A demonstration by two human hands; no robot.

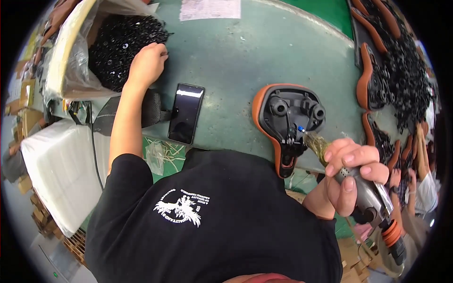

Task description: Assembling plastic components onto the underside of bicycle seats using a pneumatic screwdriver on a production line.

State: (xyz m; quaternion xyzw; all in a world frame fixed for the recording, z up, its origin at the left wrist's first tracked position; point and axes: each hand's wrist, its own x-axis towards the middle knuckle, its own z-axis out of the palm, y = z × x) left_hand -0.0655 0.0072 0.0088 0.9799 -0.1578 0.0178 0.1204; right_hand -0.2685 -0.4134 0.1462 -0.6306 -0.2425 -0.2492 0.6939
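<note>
1. Saddle (landmark). It lies underside up on the green worktable, broad end away from the person and nose toward them, near the table's close edge. The inverted pose presumably exposes the black shell and its two round cups to a tool from above.

2. Right hand. Just to the right of the saddle's nose, its fingers are wrapped around the body of a power screwdriver. The slanted hold probably lets the tool's film-wrapped front reach the shell while its orange-collared tail stays clear of the saddle.

3. Left hand. Well to the left of the saddle and farther out, it rests at the edge of a heap of small black parts in a plastic-lined box. Its fingers are curled; whether they pinch a part cannot be told. The box seems set there for the free hand to reach.

4. Phone. It lies left of the saddle, apart from it.

5. Saddle and grip. The saddle sits ahead and left of the right hand, beyond the screwdriver's front; a small blue piece shows there over the shell, contact uncertain. The left hand is well apart from it.
</note>
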